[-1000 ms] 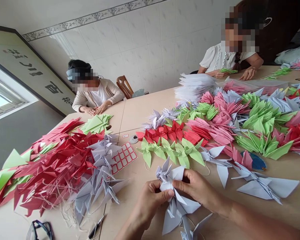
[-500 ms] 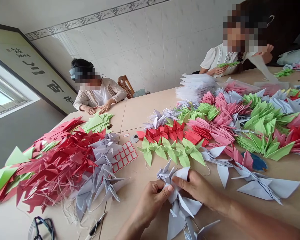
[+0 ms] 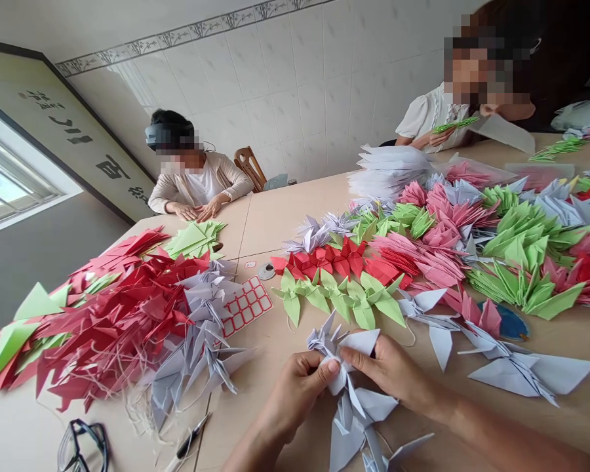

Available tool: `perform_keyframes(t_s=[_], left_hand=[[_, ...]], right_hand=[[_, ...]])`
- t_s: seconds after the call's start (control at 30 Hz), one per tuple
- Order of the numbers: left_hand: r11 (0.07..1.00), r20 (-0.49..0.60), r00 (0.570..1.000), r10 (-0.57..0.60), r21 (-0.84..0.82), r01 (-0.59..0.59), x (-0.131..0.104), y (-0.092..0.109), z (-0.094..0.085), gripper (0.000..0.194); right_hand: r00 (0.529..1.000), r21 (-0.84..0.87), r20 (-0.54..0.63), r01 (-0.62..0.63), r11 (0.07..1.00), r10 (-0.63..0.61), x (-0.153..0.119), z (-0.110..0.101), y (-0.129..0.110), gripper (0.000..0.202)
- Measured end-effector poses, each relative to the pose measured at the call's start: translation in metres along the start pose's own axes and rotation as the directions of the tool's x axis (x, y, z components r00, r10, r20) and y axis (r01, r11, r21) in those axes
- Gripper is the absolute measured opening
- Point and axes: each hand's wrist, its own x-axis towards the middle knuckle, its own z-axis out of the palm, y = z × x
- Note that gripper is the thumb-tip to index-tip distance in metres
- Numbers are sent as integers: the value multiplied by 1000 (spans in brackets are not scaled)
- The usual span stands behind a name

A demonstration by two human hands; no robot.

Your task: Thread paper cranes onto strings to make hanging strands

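Pale grey-blue folded paper cranes (image 3: pixel 354 414) hang together in a chain at the near middle of the table. My left hand (image 3: pixel 299 387) pinches the top crane of this chain from the left, thumb on the paper. From the right, my right hand (image 3: pixel 388 367) grips the same crane by a wing, with thumb and fingers closed on it. Just beyond lies a row of green paper cranes (image 3: pixel 341 295), and behind it a row of red cranes (image 3: pixel 334 257). More pale cranes (image 3: pixel 521 357) lie to the right of my hands.
A heap of red cranes (image 3: pixel 132 314) with loose strings covers the left side. Glasses (image 3: pixel 86 442) and a dark-handled tool (image 3: pixel 189 442) lie near the front. A red-bordered label sheet (image 3: pixel 246 305) is left of centre. Two people sit across the table, near stacked white sheets (image 3: pixel 391 170).
The view has shifted slightly. My hands hold the same crane with almost no movement. The person at the far right has lowered a translucent sheet.
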Motion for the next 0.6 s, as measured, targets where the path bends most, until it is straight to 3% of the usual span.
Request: perform_keyframes(t_s=[0.17,0.27,0.4,0.5,0.6], left_hand=[[997,11,1000,8,-73,-7,1,0,-6,45],[992,43,999,29,-121,-24,1,2,-7,41],[983,98,994,39,-180,-20,-4,8,-7,36],[982,86,996,35,-188,-19,-8,10,-8,33],[984,65,997,51,-171,-40,-11,10,-8,31]], right_hand=[[999,56,25,-48,997,47,-1,-2,-8,30],[1000,89,13,7,996,-8,-3,-4,-10,39],[987,93,-146,84,992,-70,-6,-10,-9,52],[961,23,-262,97,995,-88,-7,-13,-9,44],[977,-123,-167,109,986,-129,-8,-13,-10,38]])
